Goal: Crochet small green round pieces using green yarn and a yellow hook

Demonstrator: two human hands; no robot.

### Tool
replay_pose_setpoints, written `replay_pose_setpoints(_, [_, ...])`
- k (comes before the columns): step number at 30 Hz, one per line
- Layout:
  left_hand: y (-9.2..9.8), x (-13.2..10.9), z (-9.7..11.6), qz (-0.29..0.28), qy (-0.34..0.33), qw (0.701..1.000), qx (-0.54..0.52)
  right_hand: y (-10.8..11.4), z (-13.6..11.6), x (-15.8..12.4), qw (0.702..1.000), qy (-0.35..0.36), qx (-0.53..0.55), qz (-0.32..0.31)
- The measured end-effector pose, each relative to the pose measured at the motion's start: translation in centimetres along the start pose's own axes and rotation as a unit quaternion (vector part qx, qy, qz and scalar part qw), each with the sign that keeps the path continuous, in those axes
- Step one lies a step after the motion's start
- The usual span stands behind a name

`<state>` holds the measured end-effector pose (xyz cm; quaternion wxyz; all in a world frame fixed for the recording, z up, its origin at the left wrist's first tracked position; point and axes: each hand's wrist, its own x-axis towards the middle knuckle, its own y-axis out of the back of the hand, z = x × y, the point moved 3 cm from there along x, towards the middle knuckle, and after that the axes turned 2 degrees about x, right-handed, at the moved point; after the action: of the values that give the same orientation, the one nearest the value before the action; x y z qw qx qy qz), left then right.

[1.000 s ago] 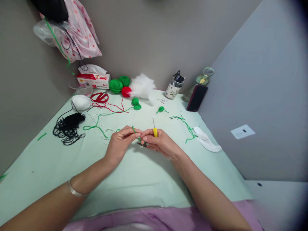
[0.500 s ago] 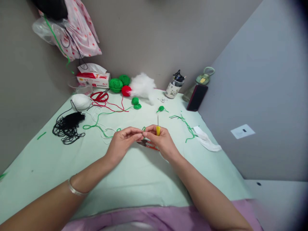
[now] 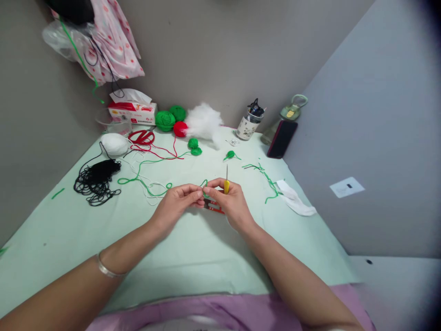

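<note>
My left hand [image 3: 175, 203] and my right hand [image 3: 229, 202] meet fingertip to fingertip over the pale green tablecloth [image 3: 193, 248]. Both are closed in a pinch. The right hand holds a crochet hook with a yellow handle [image 3: 226, 184], its metal shaft pointing up and away. The left hand pinches a strand of green yarn [image 3: 144, 181], whose small loop shows between the two hands; the strand trails off to the left across the cloth. A small red tool [image 3: 214, 206] lies on the cloth just under the right fingers.
At the back stand green yarn balls [image 3: 165, 120], a red ball [image 3: 179, 128], white stuffing [image 3: 204, 123], a tissue box [image 3: 132, 111], red scissors [image 3: 141, 137], a jar [image 3: 248, 125] and a dark phone [image 3: 281, 139]. Black yarn [image 3: 96, 180] and a white ball [image 3: 115, 144] lie left. Green scraps [image 3: 267, 181] and white cloth [image 3: 294, 202] lie right.
Both hands have drifted slightly away from me and to the right. The hook has turned more upright, and the red tool under the right hand has come into sight.
</note>
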<state>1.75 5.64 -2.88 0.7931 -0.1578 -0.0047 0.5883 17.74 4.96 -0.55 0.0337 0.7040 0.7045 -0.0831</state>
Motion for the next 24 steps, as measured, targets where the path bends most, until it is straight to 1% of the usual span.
replay_pose_setpoints(5, [-0.5,-0.3,-0.2,-0.02,0.026,0.999,-0.044,-0.1,-0.4,-0.3,0.999,0.044,-0.013,0.02])
replay_pose_setpoints(11, [-0.6,-0.3,-0.1,-0.037,0.049,0.996,-0.065,-0.2,-0.3,-0.4,0.998,0.062,-0.017,0.02])
replay_pose_setpoints(14, [-0.6,-0.4,-0.1,-0.047,0.059,0.994,-0.076,0.3,-0.4,-0.1,0.996,0.072,-0.041,0.018])
replay_pose_setpoints(17, [-0.4,-0.5,0.0,-0.046,0.066,0.993,-0.09,1.1,-1.2,0.1,0.993,0.083,-0.085,-0.006])
replay_pose_setpoints(19, [-0.3,-0.5,0.0,-0.038,0.066,0.992,-0.1,1.9,-2.1,0.1,0.985,0.115,-0.13,-0.017])
replay_pose_setpoints(22, [0.0,-0.3,0.1,-0.021,0.057,0.992,-0.108,3.2,-3.5,-0.4,0.968,0.16,-0.19,0.028])
replay_pose_setpoints(24, [0.1,-0.3,0.1,-0.009,0.053,0.993,-0.107,3.8,-3.9,-1.0,0.967,0.168,-0.186,0.051])
